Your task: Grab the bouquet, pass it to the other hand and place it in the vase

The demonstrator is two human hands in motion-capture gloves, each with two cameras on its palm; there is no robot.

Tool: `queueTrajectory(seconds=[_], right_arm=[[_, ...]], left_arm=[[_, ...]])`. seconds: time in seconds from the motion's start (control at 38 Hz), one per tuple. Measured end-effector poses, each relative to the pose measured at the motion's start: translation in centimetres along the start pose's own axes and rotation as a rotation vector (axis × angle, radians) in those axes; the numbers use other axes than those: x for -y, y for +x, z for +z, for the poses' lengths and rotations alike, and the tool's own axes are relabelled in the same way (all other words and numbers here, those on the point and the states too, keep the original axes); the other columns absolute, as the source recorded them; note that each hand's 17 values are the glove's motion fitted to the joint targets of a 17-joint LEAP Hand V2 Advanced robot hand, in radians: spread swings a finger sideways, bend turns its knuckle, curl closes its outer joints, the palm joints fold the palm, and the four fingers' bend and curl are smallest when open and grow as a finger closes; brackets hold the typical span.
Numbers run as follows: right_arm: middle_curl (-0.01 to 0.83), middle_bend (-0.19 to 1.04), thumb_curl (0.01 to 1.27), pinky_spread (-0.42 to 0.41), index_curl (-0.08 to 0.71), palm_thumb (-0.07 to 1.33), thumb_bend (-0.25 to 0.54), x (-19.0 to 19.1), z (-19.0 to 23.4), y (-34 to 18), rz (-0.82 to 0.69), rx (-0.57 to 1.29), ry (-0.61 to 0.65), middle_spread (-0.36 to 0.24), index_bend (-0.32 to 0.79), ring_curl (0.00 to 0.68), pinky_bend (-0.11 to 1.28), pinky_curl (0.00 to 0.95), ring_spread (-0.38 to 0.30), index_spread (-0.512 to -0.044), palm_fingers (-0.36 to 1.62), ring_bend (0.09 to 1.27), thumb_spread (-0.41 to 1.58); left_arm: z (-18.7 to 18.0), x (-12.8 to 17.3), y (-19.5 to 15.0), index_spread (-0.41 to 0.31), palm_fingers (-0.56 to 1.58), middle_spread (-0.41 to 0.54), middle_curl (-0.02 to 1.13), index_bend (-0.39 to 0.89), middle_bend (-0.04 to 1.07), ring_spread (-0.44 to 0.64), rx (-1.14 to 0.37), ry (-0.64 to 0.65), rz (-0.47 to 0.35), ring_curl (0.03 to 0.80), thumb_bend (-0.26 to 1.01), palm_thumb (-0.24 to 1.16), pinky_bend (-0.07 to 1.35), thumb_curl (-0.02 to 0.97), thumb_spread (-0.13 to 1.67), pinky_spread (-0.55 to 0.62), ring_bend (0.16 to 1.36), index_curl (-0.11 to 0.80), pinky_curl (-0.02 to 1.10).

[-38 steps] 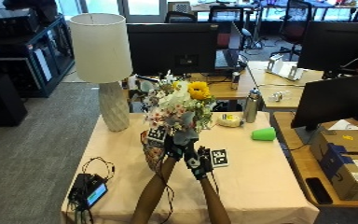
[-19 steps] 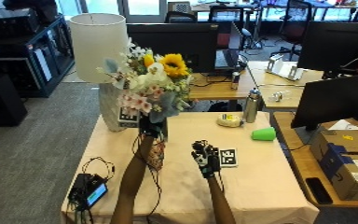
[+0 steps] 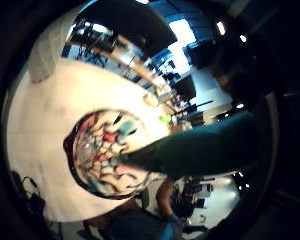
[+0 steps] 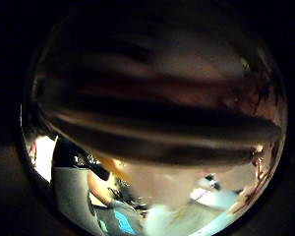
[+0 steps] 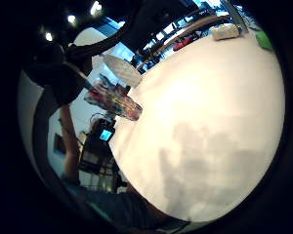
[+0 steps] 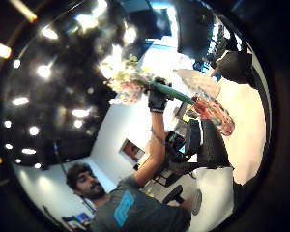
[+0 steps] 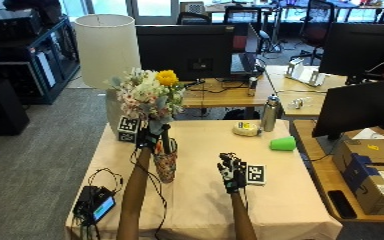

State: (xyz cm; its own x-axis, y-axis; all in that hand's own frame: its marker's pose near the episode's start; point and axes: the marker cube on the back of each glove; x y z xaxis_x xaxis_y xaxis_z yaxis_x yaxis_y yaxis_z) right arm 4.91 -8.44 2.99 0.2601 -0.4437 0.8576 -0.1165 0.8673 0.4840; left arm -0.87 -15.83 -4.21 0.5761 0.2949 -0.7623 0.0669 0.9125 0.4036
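Your right hand [image 7: 231, 171] sits nearest you, resting low over the tabletop [image 7: 292, 200] with its fingers relaxed and straight, holding nothing. A little further out, your left hand [image 7: 147, 138] is wrapped around the dark green stems of the bouquet [image 7: 149, 95], holding the flowers upright above the vase [image 7: 166, 163]. In the outside view the stem ends appear to reach down at or just into the patterned vase's mouth, though you cannot tell from here how deep they sit; the left little-finger palm view looks straight down at the vase's rim [image 3: 106, 152] with the green stems [image 3: 200, 147] crossing it. So, judging by how things lie, the pickup and the pass between hands look done, and you are at the last step: the bouquet is lined up over the vase but not yet released. What remains is lowering the stems fully in and letting go. Beyond, the white lamp [image 7: 107, 50] stands at the tabletop's far corner, close behind the blooms.
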Motion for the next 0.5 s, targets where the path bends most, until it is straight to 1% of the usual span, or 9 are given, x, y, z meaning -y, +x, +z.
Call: queueTrajectory(seconds=[0.05,0.08,0.13,0.18,0.29,0.34,0.42,0.47,0.5], right_arm=[[0.449,0.37,0.58,0.048,0.33,0.89,-0.022,-0.3,-0.1,-0.5,0.043,0.038,0.006,-0.157,0.14,0.382,0.49,0.375,-0.132,-0.301,0.92,0.5,0.96],[0.449,0.37,0.58,0.057,0.329,0.89,-0.021,-0.4,-0.1,-0.8,0.063,0.058,0.008,-0.157,0.14,0.379,0.49,0.374,-0.129,-0.301,0.92,0.49,0.96],[0.446,0.35,0.58,0.066,0.328,0.89,-0.021,-0.4,-0.2,-1.4,0.05,0.066,0.011,-0.156,0.13,0.376,0.48,0.369,-0.128,-0.301,0.92,0.47,0.97],[0.446,0.35,0.57,0.08,0.328,0.88,-0.024,-0.4,-0.4,-1.8,0.02,0.053,0.014,-0.156,0.13,0.374,0.47,0.366,-0.127,-0.301,0.92,0.46,0.98],[0.444,0.34,0.57,0.101,0.326,0.88,-0.023,-0.8,-0.4,-3.3,0.077,0.071,0.018,-0.155,0.13,0.372,0.45,0.361,-0.125,-0.301,0.93,0.43,0.99],[0.444,0.33,0.56,0.112,0.327,0.88,-0.023,-0.8,-0.5,-3.4,0.057,0.053,0.018,-0.155,0.13,0.371,0.43,0.36,-0.125,-0.302,0.93,0.42,0.99],[0.444,0.33,0.56,0.128,0.326,0.87,-0.024,-0.6,-1.0,-2.0,0.0,-0.093,0.025,-0.155,0.13,0.372,0.41,0.355,-0.12,-0.303,0.94,0.41,0.99],[0.444,0.32,0.56,0.139,0.327,0.87,-0.024,-0.5,-1.0,-1.6,-0.014,-0.148,0.025,-0.154,0.14,0.371,0.4,0.354,-0.117,-0.303,0.93,0.39,1.0],[0.444,0.32,0.55,0.144,0.33,0.87,-0.024,-0.6,-0.9,-1.6,-0.011,-0.147,0.023,-0.154,0.14,0.37,0.39,0.352,-0.117,-0.302,0.93,0.38,1.0]], left_arm=[[0.1,4.3,0.5,-0.198,0.84,-0.293,0.53,0.02,0.42,-0.32,-0.108,-0.1,-0.058,0.435,-0.07,0.81,0.4,0.638,0.61,-0.23,0.61,0.336,0.41],[0.2,6.2,0.8,-0.122,0.51,-0.257,0.52,-0.07,0.35,-0.26,-0.154,-0.147,-0.086,0.444,-0.1,0.74,0.39,0.613,0.66,-0.12,0.61,0.298,0.42],[0.3,8.8,0.9,-0.045,0.29,-0.171,0.55,-0.07,0.31,-0.17,-0.206,-0.214,-0.135,0.491,-0.08,0.7,0.46,0.587,0.7,0.02,0.65,0.272,0.47],[0.5,9.2,0.2,0.02,0.15,-0.091,0.53,-0.04,0.27,-0.07,-0.179,-0.232,-0.165,0.474,-0.07,0.68,0.45,0.564,0.74,0.13,0.66,0.24,0.45],[0.2,5.8,-1.7,0.115,0.05,0.048,0.45,0.02,0.22,0.1,-0.002,-0.166,-0.166,0.415,-0.06,0.63,0.43,0.526,0.8,0.3,0.66,0.195,0.39],[-0.4,3.4,-1.7,0.143,0.03,0.098,0.43,0.05,0.21,0.17,0.07,-0.103,-0.151,0.398,-0.06,0.61,0.43,0.508,0.82,0.36,0.67,0.183,0.38],[-1.4,-0.4,-1.0,0.169,0.04,0.156,0.41,0.07,0.21,0.24,0.125,0.009,-0.106,0.374,-0.06,0.57,0.44,0.484,0.84,0.43,0.67,0.172,0.36],[-1.4,-2.3,-0.8,0.163,0.04,0.182,0.4,0.1,0.21,0.28,0.141,0.078,-0.052,0.362,-0.06,0.53,0.44,0.466,0.86,0.46,0.67,0.177,0.35],[-1.3,-3.2,-0.8,0.138,0.1,0.175,0.4,0.15,0.23,0.28,0.148,0.106,-0.02,0.357,-0.06,0.51,0.42,0.457,0.87,0.47,0.66,0.19,0.34]])
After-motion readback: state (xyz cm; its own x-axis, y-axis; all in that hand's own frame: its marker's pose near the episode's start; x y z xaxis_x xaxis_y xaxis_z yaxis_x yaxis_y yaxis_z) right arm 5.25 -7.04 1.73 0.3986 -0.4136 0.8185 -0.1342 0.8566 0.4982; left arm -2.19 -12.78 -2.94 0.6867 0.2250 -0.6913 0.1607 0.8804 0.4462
